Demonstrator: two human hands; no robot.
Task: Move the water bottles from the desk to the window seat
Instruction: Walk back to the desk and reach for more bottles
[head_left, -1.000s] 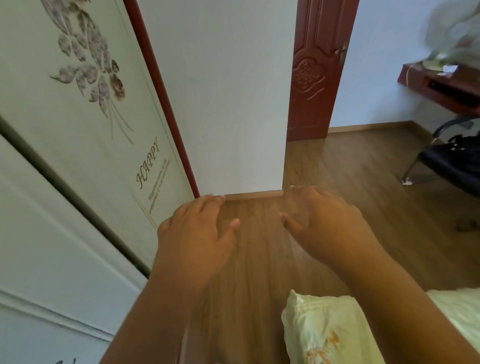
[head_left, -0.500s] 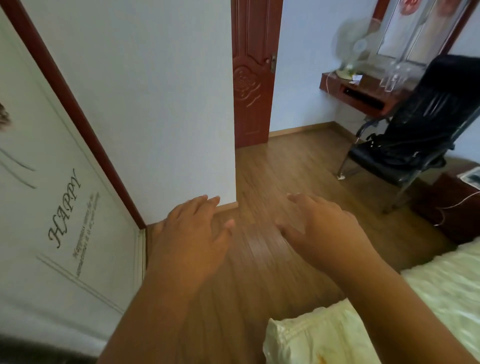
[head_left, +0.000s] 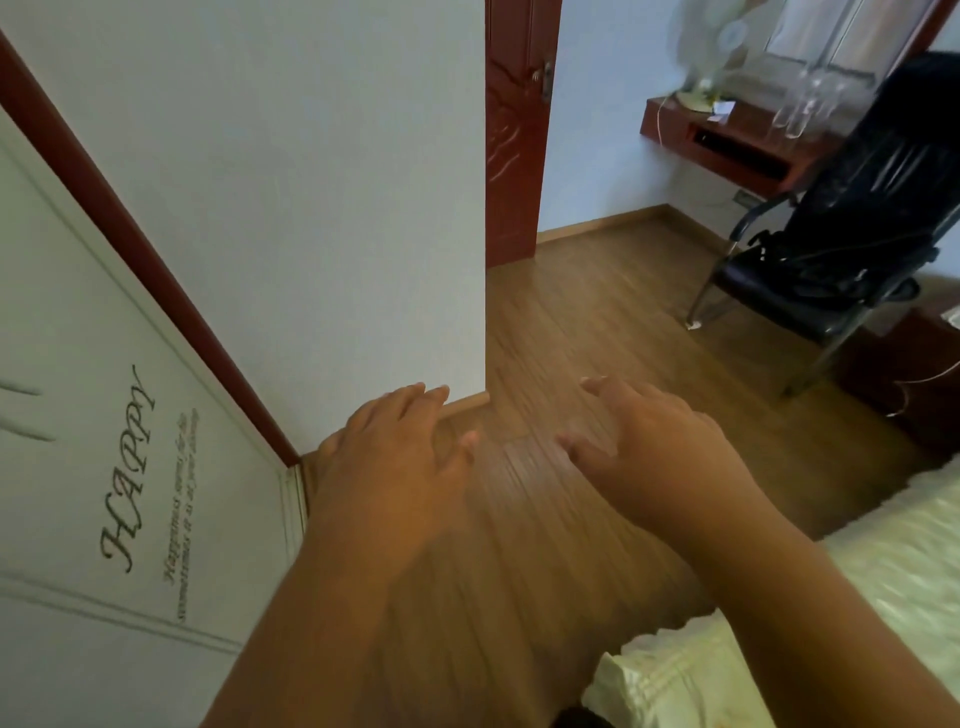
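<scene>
Best to cross the floor (head_left: 597, 322) toward the worktop (head_left: 737, 140) at far right, skirt the black chair (head_left: 852, 228) parked in front of it, and only then reach. Clear bottles (head_left: 800, 109) standing on the worktop beside a fan (head_left: 711, 47), blurred; count hard to tell. Worth taking each bottle round the body, upright, one per hand if both manage. Window seat not identifiable from here.

Left hand (head_left: 395, 462) held out palm down, near the wall corner, fingers (head_left: 415, 395) straight and slightly spread, holding nothing. Right hand (head_left: 654, 447) likewise forward and palm down, fingers loosely spread, empty. Both forearms extended over the floor, well apart from the bottles. Bed (head_left: 779, 649) edge under the right forearm.
</scene>
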